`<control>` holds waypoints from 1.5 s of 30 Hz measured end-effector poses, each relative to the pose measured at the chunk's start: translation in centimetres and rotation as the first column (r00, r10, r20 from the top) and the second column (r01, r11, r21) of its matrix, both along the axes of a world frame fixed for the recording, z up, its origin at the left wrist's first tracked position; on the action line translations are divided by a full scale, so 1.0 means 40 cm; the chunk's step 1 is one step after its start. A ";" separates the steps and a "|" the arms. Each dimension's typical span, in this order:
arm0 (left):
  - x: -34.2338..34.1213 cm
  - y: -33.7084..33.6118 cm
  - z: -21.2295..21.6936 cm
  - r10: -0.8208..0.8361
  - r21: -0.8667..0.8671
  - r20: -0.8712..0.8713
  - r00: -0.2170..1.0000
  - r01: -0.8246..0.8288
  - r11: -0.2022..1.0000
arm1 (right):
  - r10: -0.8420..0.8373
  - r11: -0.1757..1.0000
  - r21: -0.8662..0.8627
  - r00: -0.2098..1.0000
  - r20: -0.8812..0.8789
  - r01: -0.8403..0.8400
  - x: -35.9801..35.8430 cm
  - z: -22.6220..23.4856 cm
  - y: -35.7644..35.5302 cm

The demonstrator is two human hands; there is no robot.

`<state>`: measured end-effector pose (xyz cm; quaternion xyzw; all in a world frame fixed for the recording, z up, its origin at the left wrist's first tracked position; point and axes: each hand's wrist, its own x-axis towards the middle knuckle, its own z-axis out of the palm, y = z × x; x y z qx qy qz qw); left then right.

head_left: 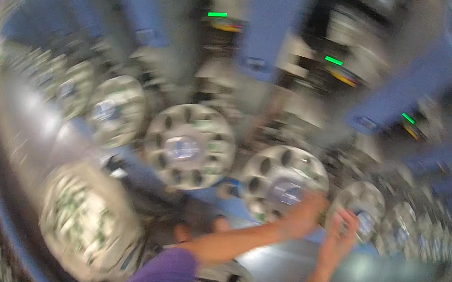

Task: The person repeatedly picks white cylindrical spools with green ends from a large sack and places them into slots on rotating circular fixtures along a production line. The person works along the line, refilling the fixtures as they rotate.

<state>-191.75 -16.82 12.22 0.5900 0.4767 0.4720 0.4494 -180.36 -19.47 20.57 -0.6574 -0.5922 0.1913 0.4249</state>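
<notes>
My left hand [304, 217] reaches across to the right rim of a pale round disc [252, 196] that has a ring of round holes and a bluish, shiny centre. Motion smears its fingers, so their pose is lost. Just right of it, my right hand [336, 240] is raised with bent fingers pinched together, in front of the left edge of another holed disc [371, 196]. Whatever sits between those fingertips is too blurred to name. Purple sleeves cover part of both arms.
More holed discs, such as one [186, 111] left of centre, line the machine in a curved row. Blue panels [267, 22] and small green lights [217, 14] rise behind. An open pale sack [121, 231] of white and green pieces stands at lower left, beside a shiny metal surface [277, 263].
</notes>
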 end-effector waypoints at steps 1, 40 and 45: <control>0.031 0.006 -0.010 -0.070 -0.026 -0.104 0.992 0.068 0.997 | 0.056 0.998 0.025 0.997 0.046 -0.057 -0.010 -0.019 -0.006; -1.711 -1.310 -0.355 0.487 -0.332 -0.845 0.220 -0.930 -0.156 | 0.990 0.068 -0.783 -0.056 0.130 -0.618 -1.729 -0.458 -0.823; -1.740 -1.353 -0.166 0.865 -0.581 -0.378 0.331 -0.812 0.057 | 0.842 -0.177 -0.708 0.267 -0.468 -0.684 -1.660 -0.319 -0.664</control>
